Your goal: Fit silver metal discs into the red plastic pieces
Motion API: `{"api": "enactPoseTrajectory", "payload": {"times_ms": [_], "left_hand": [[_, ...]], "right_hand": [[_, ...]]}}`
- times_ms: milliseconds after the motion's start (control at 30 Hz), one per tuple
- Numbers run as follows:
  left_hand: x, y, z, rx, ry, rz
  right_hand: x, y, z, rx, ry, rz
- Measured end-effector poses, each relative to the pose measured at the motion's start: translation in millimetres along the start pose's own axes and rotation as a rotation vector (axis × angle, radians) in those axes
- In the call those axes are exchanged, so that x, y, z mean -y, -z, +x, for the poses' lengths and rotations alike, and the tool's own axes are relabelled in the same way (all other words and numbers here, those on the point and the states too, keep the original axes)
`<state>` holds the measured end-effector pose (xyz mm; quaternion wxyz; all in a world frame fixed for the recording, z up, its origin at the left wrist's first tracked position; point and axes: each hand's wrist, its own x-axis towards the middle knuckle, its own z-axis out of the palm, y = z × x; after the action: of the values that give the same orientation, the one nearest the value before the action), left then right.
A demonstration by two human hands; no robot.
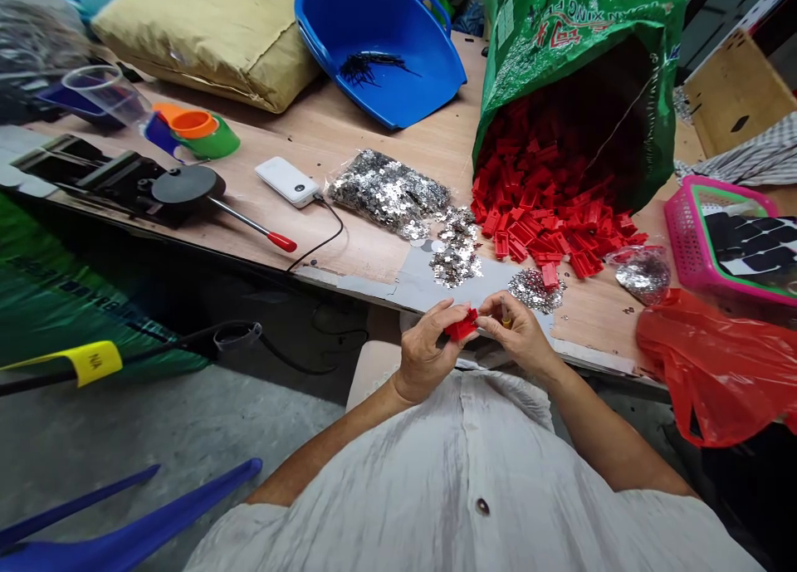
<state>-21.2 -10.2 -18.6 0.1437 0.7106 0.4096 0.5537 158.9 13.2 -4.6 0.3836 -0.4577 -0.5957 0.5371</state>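
My left hand [429, 348] is closed around a small red plastic part [461, 326] just off the table's front edge. My right hand [514, 335] meets it from the other side, thumb and fingers pinched at the part's right end; whatever is between those fingertips is too small to make out. Beyond the hands lie a pile of flat silvery metal pieces [457, 256] and a second heap of small shiny metal bits [532, 291]. Many more red plastic parts [541, 198] spill out of a green woven sack [579, 41].
A clear bag of metal pieces [389, 190], a white power bank [287, 182] with a cable and a lever press [187, 186] sit to the left. Behind are a blue scoop [404, 74] and a tan sack [212, 32]. At right stand a pink basket [685, 223] and a red plastic bag [716, 356].
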Motion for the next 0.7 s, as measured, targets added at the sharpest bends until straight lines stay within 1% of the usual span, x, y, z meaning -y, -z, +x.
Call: {"api": "enactPoseTrajectory", "payload": {"times_ms": [133, 233, 300, 400, 567, 633, 700], "left_hand": [[-4.0, -2.0, 0.4, 0.046, 0.017, -0.050], [-5.4, -2.5, -1.1, 0.081, 0.060, -0.054], [-5.7, -2.3, -2.6, 0.099, 0.086, -0.079], [-5.5, -1.3, -5.2, 0.116, 0.126, -0.151], [-3.8, 1.9, -10.3, 0.144, 0.247, -0.242], [-3.0, 3.1, -12.5, 0.156, 0.289, -0.313], [-1.8, 3.7, -14.8, 0.164, 0.333, -0.431]], "right_hand": [[-4.7, -1.9, 3.2, 0.079, -0.037, 0.035], [-10.5, -3.7, 2.8, 0.103, -0.082, 0.069], [-12.5, -4.9, 0.7, 0.115, -0.126, 0.131], [-9.8, -5.4, -3.7, 0.176, -0.208, 0.256], [-3.1, -2.9, -10.3, 0.233, -0.308, 0.411], [-7.1, -3.2, -13.3, 0.256, -0.331, 0.480], [-14.4, -4.7, -16.7, 0.283, -0.353, 0.559]]}}
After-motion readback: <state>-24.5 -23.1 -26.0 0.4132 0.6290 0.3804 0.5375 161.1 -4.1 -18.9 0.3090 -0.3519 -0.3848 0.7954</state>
